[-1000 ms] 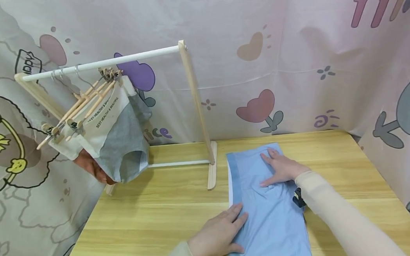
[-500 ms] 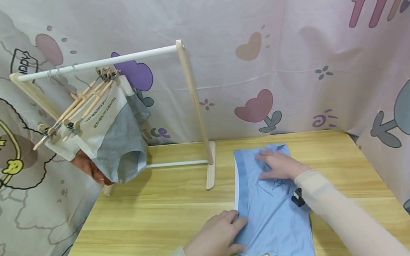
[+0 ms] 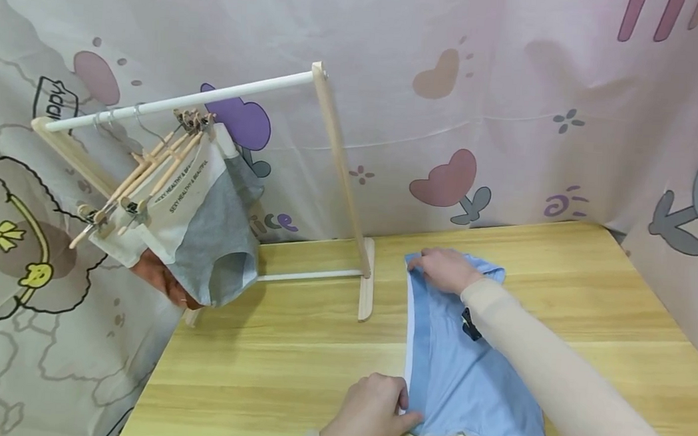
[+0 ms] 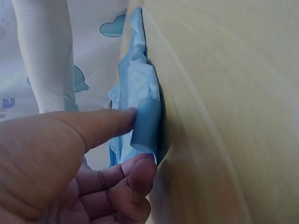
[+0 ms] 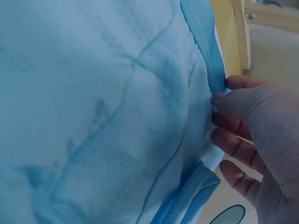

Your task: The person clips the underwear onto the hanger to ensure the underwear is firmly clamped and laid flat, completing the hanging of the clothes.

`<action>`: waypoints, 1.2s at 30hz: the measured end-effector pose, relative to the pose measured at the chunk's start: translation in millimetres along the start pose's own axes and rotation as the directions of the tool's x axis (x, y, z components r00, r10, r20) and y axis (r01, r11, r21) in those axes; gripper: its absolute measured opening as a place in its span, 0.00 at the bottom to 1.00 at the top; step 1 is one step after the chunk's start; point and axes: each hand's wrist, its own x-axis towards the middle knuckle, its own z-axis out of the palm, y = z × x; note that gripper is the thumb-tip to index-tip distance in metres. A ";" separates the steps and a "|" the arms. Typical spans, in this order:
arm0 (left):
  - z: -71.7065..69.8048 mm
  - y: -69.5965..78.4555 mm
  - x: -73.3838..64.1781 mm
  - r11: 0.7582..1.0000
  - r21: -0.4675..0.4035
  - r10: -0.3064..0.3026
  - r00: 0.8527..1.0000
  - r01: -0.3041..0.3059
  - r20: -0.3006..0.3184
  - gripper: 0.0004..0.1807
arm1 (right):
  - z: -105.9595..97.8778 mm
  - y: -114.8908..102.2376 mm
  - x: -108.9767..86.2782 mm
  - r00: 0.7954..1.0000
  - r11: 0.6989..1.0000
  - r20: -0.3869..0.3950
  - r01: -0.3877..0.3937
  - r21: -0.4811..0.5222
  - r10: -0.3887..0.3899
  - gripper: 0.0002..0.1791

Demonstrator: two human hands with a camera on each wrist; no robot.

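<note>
A pair of light blue boxer briefs (image 3: 466,365) lies on the table, its darker waistband (image 3: 421,342) facing left. At the waistband's near end my left hand (image 3: 370,413) pinches the edge. In the left wrist view the thumb of that hand (image 4: 56,158) lies against the waistband (image 4: 147,126) and its fingers curl at the edge. My right hand (image 3: 444,269) pinches the waistband's far end. The right wrist view has the thumb and index finger of this hand (image 5: 266,126) meeting at the band, the other fingers bent beside the cloth.
A wooden rack (image 3: 340,171) with a white top rail (image 3: 230,93) stands at the left. From it hang several clip hangers (image 3: 166,160) with grey, white and rust-brown underwear (image 3: 218,237). Patterned cloth (image 3: 372,39) backs the wooden table (image 3: 268,366).
My right hand has moved left from the fabric's upper part to the waistband's far end and now pinches it. My left fingers have curled at the near end. The briefs have shifted slightly right.
</note>
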 end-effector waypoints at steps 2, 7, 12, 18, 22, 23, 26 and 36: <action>0.5 0.4 -1.3 1.000 -0.007 -0.012 1.000 0.012 -0.004 0.22 | 1.3 2.6 2.9 1.000 1.000 -0.019 -0.002 -0.028 0.001 0.22; 2.7 1.0 -4.8 0.996 -0.065 -0.065 0.998 0.065 -0.003 0.23 | 2.3 5.5 9.8 0.999 0.998 -0.036 -0.019 -0.058 0.017 0.25; 4.9 1.0 -6.9 0.992 -0.089 -0.089 0.996 0.089 0.000 0.22 | -1.4 2.6 14.4 1.000 0.997 -0.013 -0.022 -0.069 0.021 0.24; 6.2 -2.3 -8.7 0.977 -0.180 -0.110 0.993 0.115 0.038 0.18 | -2.4 1.6 20.6 0.999 0.998 0.002 -0.036 -0.050 0.036 0.13; 7.3 -3.4 -9.6 0.965 -0.225 -0.125 0.991 0.133 0.050 0.18 | -0.5 3.3 24.0 0.999 0.998 -0.014 -0.031 -0.057 0.030 0.05; 7.4 -3.0 -10.1 0.962 -0.236 -0.130 0.990 0.140 0.057 0.19 | -0.2 3.7 24.5 0.999 0.998 -0.029 -0.026 -0.056 0.024 0.03; 7.5 -1.7 -11.2 0.955 -0.256 -0.133 0.988 0.149 0.078 0.21 | 0.2 5.2 26.4 0.998 0.999 -0.068 -0.017 -0.030 0.015 0.03; 2.3 -2.0 -15.9 0.935 -0.323 -0.119 0.988 0.144 0.096 0.18 | -6.2 8.6 30.6 0.994 0.999 -0.105 -0.035 0.034 0.039 0.03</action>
